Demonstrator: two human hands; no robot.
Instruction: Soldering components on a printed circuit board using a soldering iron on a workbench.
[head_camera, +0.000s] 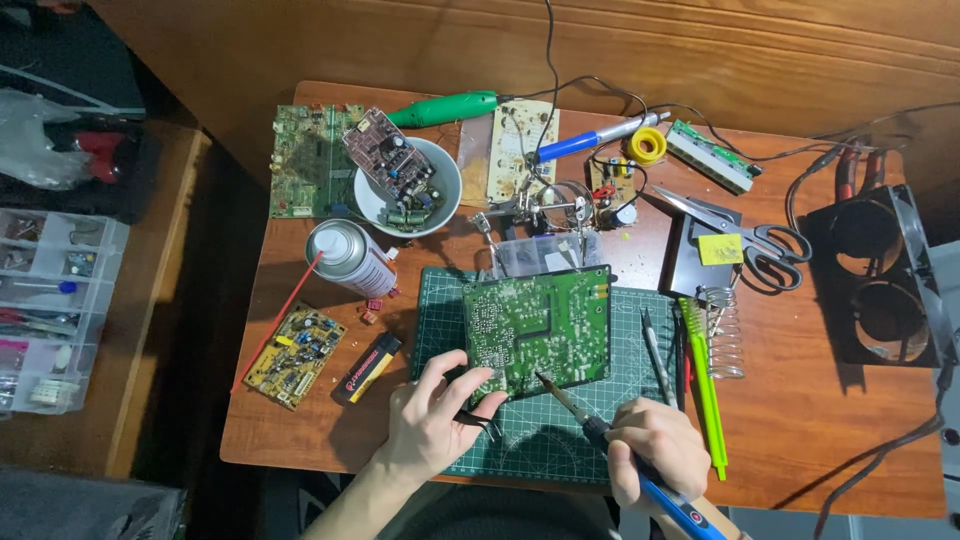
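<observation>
Pinching tweezers in your left hand at the green circuit board's near edge, your right hand, wrapped around the soldering iron, could slip and scorch neighbouring joints.

Two hands: left hand, right hand. Two soldering irons: one held, one blue. Circuit boards, perhaps six: a large green board, a yellow board, others at the back. One bowl, one spray can, one scissors, one cutting mat.
</observation>
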